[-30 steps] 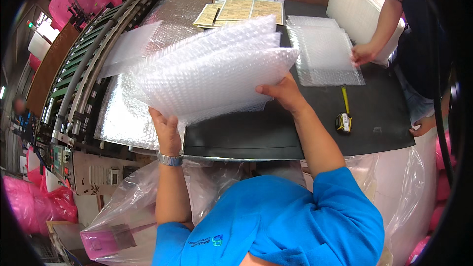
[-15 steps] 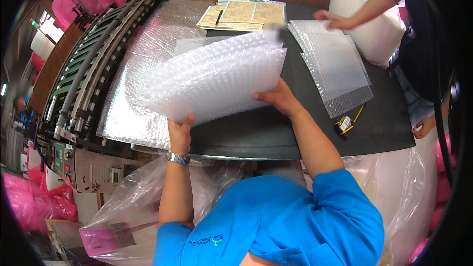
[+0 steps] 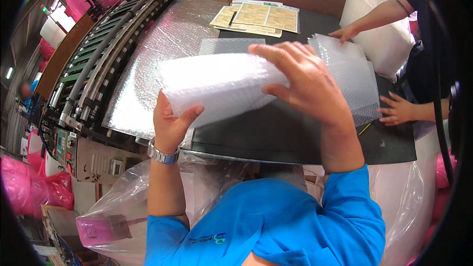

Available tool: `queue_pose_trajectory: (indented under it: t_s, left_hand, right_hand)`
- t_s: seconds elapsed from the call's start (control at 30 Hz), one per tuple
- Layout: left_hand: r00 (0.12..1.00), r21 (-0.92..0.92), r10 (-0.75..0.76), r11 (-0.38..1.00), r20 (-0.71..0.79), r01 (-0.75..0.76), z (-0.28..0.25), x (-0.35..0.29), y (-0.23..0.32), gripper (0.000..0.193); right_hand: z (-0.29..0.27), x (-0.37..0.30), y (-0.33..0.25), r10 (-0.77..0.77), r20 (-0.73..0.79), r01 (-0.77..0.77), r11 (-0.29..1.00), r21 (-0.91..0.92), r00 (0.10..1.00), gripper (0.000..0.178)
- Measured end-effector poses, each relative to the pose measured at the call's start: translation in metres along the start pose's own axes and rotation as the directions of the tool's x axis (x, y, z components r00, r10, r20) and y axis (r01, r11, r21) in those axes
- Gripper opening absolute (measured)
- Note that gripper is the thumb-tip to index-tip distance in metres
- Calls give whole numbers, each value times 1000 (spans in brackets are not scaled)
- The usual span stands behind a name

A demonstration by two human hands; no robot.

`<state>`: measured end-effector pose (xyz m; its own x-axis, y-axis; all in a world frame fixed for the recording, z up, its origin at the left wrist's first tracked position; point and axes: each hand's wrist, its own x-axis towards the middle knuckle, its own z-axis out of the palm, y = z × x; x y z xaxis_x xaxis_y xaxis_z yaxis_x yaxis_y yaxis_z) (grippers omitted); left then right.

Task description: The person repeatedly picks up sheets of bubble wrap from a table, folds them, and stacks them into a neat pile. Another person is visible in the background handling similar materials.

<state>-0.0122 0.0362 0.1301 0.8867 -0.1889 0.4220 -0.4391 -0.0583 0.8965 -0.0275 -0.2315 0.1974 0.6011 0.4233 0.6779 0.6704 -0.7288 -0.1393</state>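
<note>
A stack of clear bubble-wrap sheets (image 3: pixel 217 86) is held up over the dark tabletop, its top edge bright with glare. My left hand (image 3: pixel 170 120) grips its left end, thumb in front and the other fingers partly hidden behind. At the right end my right hand (image 3: pixel 308 79) is cupped round the stack, index finger over the top edge and thumb lower in front. Behind the stack, another bubble-wrap piece (image 3: pixel 231 45) lies flat. To the right is a second pile of bubble-wrap sheets (image 3: pixel 352 74), with a co-worker's hands (image 3: pixel 396 110) at its edges.
Printed forms (image 3: pixel 266 17) with a pen lie at the back of the dark table (image 3: pixel 246 143). A large silvery bubble sheet (image 3: pixel 133 88) covers the left side, beside a roller machine (image 3: pixel 93 54). Part of a yellow tape measure (image 3: pixel 365 128) shows near the right pile.
My right hand has moved up from the lower edge to the stack's right end. The stack is now more level. The co-worker's second hand has come to the right pile, whose sheets have shifted.
</note>
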Motion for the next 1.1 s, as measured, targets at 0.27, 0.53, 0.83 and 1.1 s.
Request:
queue_pose_trajectory:
  t_s: [0.27, 0.53, 0.83, 1.1]
  left_hand:
    - [992, -226, -81, 972, -94, 58, 14, -16, -64, 55]
    - [982, -121, -25, 993, -186, 2, 28, -35, -90, 71]
    - [931, -271, -54, 961, -361, -50, 30, -24, -95, 27]
    - [733, -429, -284, 903, -618, -12, 18, 1, -70, 10]
  right_hand:
    - [83, -42, 78, 411, 111, -234, 261, 937, 905, 95]
    - [130, -73, 77, 561, 297, -374, 24, 927, 773, 53]
    - [130, -79, 80, 636, 250, -316, -10, 949, 730, 55]
    - [133, -81, 81, 619, 466, -458, -187, 869, 632, 41]
